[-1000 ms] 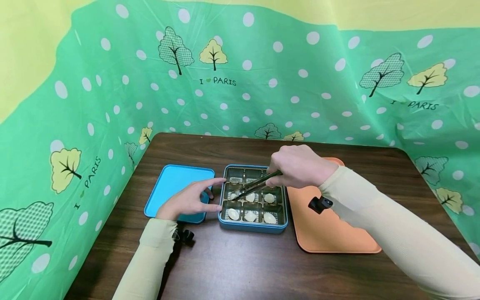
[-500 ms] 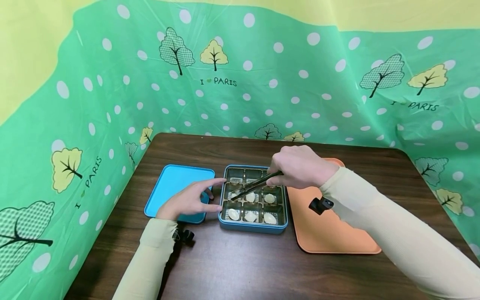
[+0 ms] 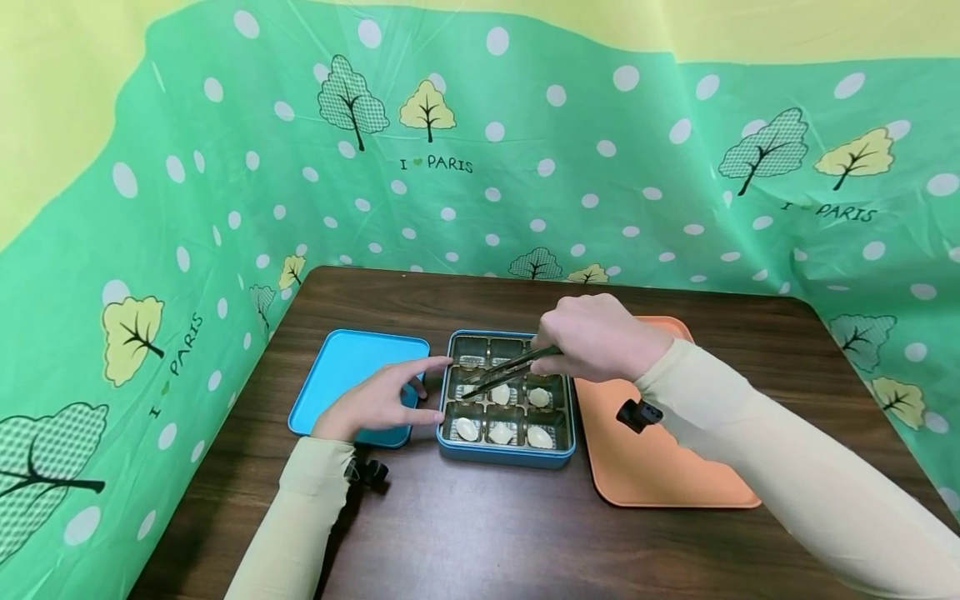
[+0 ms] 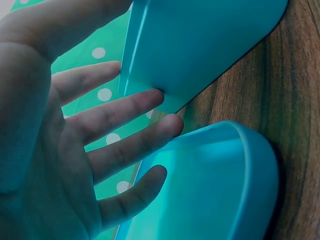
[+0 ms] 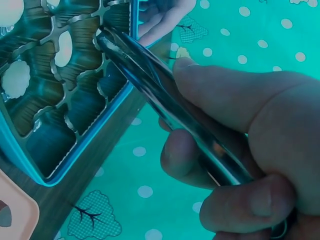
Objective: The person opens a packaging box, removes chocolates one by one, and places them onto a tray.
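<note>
In the head view my left hand (image 3: 378, 396) has its fingers spread, the thumb and index at the left wall of a blue box (image 3: 506, 457). The left wrist view shows straight fingertips against that wall. My right hand (image 3: 596, 337) grips metal tongs (image 5: 165, 102), which slant down into the box. A dark divided insert (image 3: 521, 410) fills the box. The tongs' tips are over its left middle compartment, where a pale piece is mostly hidden behind them. Small white shell-like pieces (image 3: 539, 437) lie in the front row and in other middle compartments.
A bright blue lid (image 3: 360, 358) lies inside up, left of the box and partly under my left hand. An orange tray (image 3: 652, 467) stands to the right, beneath my right forearm. The dark wooden table (image 3: 480, 533) ends at a green printed curtain (image 3: 600, 192).
My right hand has shifted slightly, and the tongs' tips have come a little further over the left middle compartment. The left hand and the box have stayed still.
</note>
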Demonstrator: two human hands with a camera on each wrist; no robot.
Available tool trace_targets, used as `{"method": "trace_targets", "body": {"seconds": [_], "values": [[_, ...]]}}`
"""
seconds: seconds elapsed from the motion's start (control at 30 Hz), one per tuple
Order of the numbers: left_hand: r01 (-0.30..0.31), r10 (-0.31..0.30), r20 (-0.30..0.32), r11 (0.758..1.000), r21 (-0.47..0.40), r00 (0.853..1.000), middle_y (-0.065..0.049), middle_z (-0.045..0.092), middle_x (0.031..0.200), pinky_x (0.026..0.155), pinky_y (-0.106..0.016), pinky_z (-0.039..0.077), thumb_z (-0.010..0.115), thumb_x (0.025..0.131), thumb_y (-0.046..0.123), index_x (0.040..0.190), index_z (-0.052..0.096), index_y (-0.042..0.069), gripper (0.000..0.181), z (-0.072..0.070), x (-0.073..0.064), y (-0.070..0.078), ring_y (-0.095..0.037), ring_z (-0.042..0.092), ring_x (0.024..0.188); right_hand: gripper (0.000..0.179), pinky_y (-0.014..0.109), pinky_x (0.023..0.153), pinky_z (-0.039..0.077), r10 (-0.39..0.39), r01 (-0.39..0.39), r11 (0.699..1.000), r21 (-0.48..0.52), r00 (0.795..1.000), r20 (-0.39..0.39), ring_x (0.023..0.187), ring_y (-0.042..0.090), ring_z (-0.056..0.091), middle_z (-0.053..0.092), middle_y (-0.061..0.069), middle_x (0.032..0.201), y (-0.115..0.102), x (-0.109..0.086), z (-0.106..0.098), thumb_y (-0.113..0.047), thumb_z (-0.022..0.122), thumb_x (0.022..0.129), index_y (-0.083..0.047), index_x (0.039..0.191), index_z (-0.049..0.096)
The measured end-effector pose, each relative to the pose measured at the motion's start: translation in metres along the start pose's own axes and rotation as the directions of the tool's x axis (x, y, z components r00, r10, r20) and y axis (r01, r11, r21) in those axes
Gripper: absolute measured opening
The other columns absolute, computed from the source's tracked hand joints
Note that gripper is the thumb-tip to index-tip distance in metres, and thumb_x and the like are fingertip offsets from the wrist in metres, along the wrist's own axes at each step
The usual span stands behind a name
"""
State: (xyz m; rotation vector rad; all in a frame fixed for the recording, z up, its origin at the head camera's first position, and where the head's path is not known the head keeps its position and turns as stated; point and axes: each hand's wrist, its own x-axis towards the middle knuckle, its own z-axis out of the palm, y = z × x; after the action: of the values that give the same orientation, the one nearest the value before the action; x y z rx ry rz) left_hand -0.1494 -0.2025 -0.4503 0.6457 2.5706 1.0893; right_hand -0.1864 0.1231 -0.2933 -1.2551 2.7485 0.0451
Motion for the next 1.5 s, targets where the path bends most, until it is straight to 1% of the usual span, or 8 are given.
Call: {"method": "trace_targets", "body": {"seconds": [0.23,0.6,0.87,1.13,1.27,1.33,1.37,1.5], "values": [[0.007,-0.007,0.001,1.000,-0.002,1.000,0.002,0.053,0.153,0.084,-0.041,0.052,0.086,0.089,0.039,0.161,0.044,0.026,0.084,0.000,0.000,0.000,-0.020,0.065,0.103,0.028,0.035,0.055,0.054,-0.015,0.014,1.000,-0.025,1.000,-0.010,0.079,0.014,0.074,0.080,-0.004,0.104,-0.004,0.003,-0.001,-0.042,0.080,0.093,-0.021,0.112,0.084],[0.004,-0.004,0.002,1.000,0.004,1.000,0.000,0.053,0.153,0.081,-0.039,0.051,0.085,0.090,0.039,0.161,0.044,0.024,0.084,0.000,0.000,0.000,-0.021,0.065,0.104,0.029,0.030,0.046,0.043,-0.017,0.018,0.999,0.036,0.999,-0.045,0.066,0.007,0.067,0.080,-0.003,0.104,0.001,-0.005,0.004,-0.041,0.079,0.095,-0.020,0.113,0.084],[0.009,-0.009,0.003,1.000,0.007,1.000,0.000,0.053,0.153,0.081,-0.040,0.051,0.085,0.089,0.039,0.161,0.044,0.024,0.084,-0.001,0.000,0.002,-0.021,0.065,0.104,0.028,0.033,0.049,0.049,-0.022,0.026,0.999,0.044,0.995,-0.097,0.074,0.011,0.073,0.081,-0.003,0.104,0.007,-0.015,0.005,-0.041,0.081,0.093,-0.021,0.112,0.085],[0.016,-0.016,0.005,1.000,0.001,1.000,0.001,0.053,0.154,0.083,-0.040,0.051,0.086,0.089,0.039,0.161,0.044,0.027,0.084,0.000,0.001,0.000,-0.021,0.065,0.104,0.028,0.032,0.047,0.046,-0.031,0.047,0.995,0.087,0.983,-0.179,0.064,0.003,0.067,0.081,-0.004,0.095,0.012,-0.026,0.003,-0.040,0.082,0.092,-0.020,0.112,0.085],[0.017,-0.017,0.003,1.000,-0.003,1.000,0.001,0.053,0.154,0.083,-0.040,0.051,0.086,0.089,0.039,0.161,0.044,0.026,0.084,0.000,0.001,0.000,-0.021,0.064,0.104,0.022,0.031,0.043,0.040,-0.042,0.059,0.996,0.072,0.977,-0.209,0.057,0.000,0.055,0.068,-0.016,0.073,0.014,-0.035,0.000,-0.040,0.081,0.093,-0.023,0.106,0.085],[0.017,-0.017,0.003,1.000,-0.005,1.000,0.001,0.053,0.153,0.083,-0.040,0.051,0.086,0.089,0.039,0.161,0.044,0.026,0.084,0.000,0.001,0.001,-0.021,0.064,0.104,0.015,0.031,0.043,0.035,-0.047,0.064,0.995,0.071,0.974,-0.221,0.054,0.000,0.047,0.049,-0.019,0.062,0.015,-0.039,-0.002,-0.039,0.080,0.094,-0.025,0.089,0.081],[0.017,-0.017,0.002,1.000,-0.006,1.000,0.001,0.053,0.153,0.083,-0.040,0.051,0.086,0.089,0.038,0.161,0.045,0.026,0.084,0.000,0.001,0.001,-0.021,0.064,0.103,0.021,0.030,0.043,0.034,-0.043,0.061,0.995,0.075,0.972,-0.229,0.053,0.000,0.044,0.044,-0.019,0.060,0.016,-0.041,-0.003,-0.039,0.080,0.094,-0.024,0.080,0.076],[0.008,-0.008,0.000,1.000,-0.008,1.000,0.000,0.054,0.153,0.084,-0.041,0.052,0.086,0.089,0.038,0.161,0.045,0.025,0.084,0.000,0.001,0.002,-0.021,0.065,0.103,0.020,0.030,0.046,0.036,-0.004,0.033,0.993,0.113,0.969,-0.247,0.051,-0.001,0.044,0.048,-0.022,0.060,0.021,-0.051,-0.007,-0.038,0.081,0.094,-0.026,0.078,0.075]]}}
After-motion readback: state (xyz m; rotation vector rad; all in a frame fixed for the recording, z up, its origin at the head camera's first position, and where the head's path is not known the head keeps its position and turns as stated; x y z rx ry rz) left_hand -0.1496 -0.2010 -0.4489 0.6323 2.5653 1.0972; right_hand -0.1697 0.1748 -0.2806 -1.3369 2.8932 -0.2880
